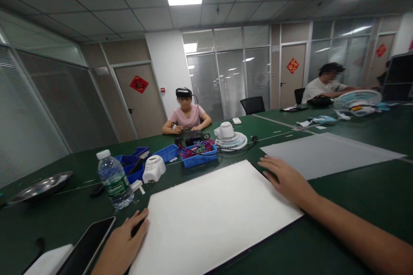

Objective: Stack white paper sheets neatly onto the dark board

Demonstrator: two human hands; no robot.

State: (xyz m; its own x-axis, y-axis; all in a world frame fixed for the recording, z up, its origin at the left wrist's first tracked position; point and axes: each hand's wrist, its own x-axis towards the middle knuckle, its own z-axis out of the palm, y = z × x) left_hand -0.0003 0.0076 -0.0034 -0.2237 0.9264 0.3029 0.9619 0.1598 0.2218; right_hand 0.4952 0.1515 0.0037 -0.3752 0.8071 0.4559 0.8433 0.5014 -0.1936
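A large white sheet (206, 215) lies flat on the green table (338, 232) in front of me. My left hand (125, 240) rests at the sheet's left edge, thumb and fingers apart, holding nothing. At the right edge of the sheet is my right hand (287, 178), its fingers spread and nothing in it. A greyish translucent sheet (329, 154) lies on the table just beyond my right hand. Beside my left hand lies a dark phone (88, 247), and a water bottle (114, 180) stands past it.
Blue bins (200, 160), one with colourful pieces, a white fan (230, 139) and a white housing (154, 169) stand beyond the sheet. A metal dish (41, 187) is at the left. Two people sit across the table, one in pink (187, 116), one in white (319, 90).
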